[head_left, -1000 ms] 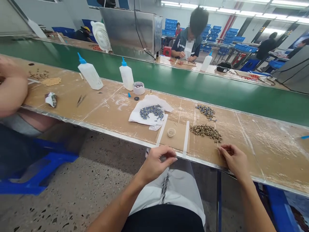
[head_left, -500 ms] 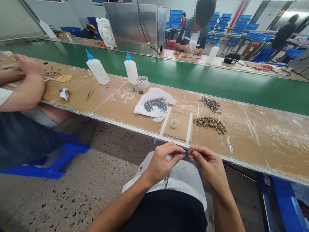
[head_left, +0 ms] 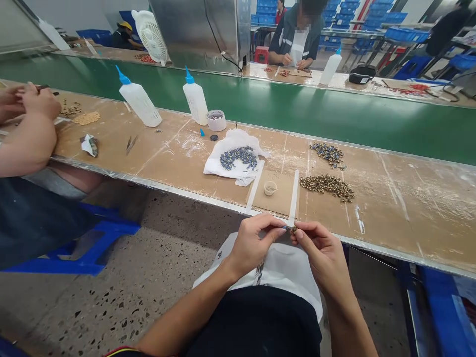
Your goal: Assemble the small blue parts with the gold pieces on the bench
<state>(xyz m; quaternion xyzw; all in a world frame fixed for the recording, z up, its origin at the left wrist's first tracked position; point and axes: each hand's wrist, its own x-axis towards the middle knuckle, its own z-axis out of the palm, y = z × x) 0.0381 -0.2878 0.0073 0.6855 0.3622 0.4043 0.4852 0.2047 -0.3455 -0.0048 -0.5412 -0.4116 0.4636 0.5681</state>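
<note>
Above my lap, at the bench's front edge, my left hand (head_left: 256,240) pinches a tiny blue piece (head_left: 285,227) between thumb and fingertips. Facing it, my right hand (head_left: 322,250) grips a small brass-coloured metal piece (head_left: 293,229). The two pieces meet or nearly meet; I cannot tell whether they touch. Just beyond lies a cardboard pad (head_left: 280,201) with white tape along its sides and a small clear cup (head_left: 270,188) on it. Blue pieces (head_left: 240,157) are heaped on a white cloth (head_left: 215,163). To the right are a brass pile (head_left: 327,187) and a blue-and-brass pile (head_left: 328,154).
Two glue bottles (head_left: 196,101) with blue nozzles and a tape roll (head_left: 216,120) stand behind the cloth. Tweezers (head_left: 131,144) lie further left, near a co-worker's arm (head_left: 33,131). A green conveyor belt (head_left: 290,99) runs behind; another person (head_left: 297,39) sits across it.
My hands have come closer together, bringing the blue piece up to the brass piece. The view has tilted down slightly. At the left, the co-worker's hands have shifted.
</note>
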